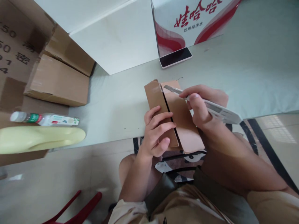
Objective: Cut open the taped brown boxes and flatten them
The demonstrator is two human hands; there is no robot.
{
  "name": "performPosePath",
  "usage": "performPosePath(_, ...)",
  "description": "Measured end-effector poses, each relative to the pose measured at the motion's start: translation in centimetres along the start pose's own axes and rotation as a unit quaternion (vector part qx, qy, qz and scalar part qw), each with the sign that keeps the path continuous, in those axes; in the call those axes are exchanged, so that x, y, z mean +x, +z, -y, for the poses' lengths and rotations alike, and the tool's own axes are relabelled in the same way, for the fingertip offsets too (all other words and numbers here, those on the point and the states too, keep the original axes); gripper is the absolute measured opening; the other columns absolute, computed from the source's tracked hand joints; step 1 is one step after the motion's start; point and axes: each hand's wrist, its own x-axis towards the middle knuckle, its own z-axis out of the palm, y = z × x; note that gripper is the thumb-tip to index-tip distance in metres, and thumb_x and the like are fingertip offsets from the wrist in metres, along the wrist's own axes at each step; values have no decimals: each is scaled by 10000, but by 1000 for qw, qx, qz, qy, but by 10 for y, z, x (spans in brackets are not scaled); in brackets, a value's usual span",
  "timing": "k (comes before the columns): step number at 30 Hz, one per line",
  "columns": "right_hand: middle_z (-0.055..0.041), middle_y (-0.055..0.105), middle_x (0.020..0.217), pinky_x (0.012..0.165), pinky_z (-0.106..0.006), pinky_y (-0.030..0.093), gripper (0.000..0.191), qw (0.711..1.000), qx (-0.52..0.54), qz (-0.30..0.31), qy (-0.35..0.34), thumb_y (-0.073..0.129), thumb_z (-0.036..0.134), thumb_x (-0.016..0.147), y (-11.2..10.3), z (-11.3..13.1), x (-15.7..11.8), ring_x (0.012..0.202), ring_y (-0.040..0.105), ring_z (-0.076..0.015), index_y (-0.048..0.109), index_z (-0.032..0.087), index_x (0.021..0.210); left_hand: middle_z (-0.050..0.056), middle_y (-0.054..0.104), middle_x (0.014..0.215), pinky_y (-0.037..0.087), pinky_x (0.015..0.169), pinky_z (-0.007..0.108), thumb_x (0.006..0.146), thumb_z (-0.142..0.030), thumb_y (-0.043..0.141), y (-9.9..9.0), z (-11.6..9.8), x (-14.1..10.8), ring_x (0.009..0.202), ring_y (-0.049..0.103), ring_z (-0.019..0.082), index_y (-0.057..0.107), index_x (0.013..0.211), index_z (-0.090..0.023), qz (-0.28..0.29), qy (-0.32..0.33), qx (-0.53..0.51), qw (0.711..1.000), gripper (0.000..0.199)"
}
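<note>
A small brown cardboard box (184,124) lies at the table's front edge, its top flaps parted by a narrow dark gap. My left hand (157,132) rests on the left flap, fingers spread across it and over the gap. In my right hand (203,104) is a white utility knife (219,111), gripped between thumb and fingers. Its metal blade is out and points left, over the far end of the box near the gap. Whether the blade touches the cardboard I cannot tell.
Behind the box are a phone (176,58), a white carton with red print (191,25) and a large white box (116,37). At left are brown boxes (58,79), a plastic bottle (46,119) and a pale yellow object (42,138). Red chair parts (84,210) show below.
</note>
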Motion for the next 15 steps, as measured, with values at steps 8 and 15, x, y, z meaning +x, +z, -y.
performPosePath(8,13,623,581,550,-281,435,255,996,-21,80,-32,507,333,932,-1,5,5,521,547,-123,714,272,797,22,662,1319,362,1222,506,987,-457,381,1,0,3,1373,473,235,609,1173,-333,-4,15,-35,999,320)
performPosePath(15,31,573,515,500,-273,415,264,995,22,88,-31,532,301,931,0,4,5,444,488,-104,722,237,760,16,663,1318,375,1210,522,990,-466,359,1,0,3,1353,504,244,606,1185,-348,-5,17,-24,1000,337)
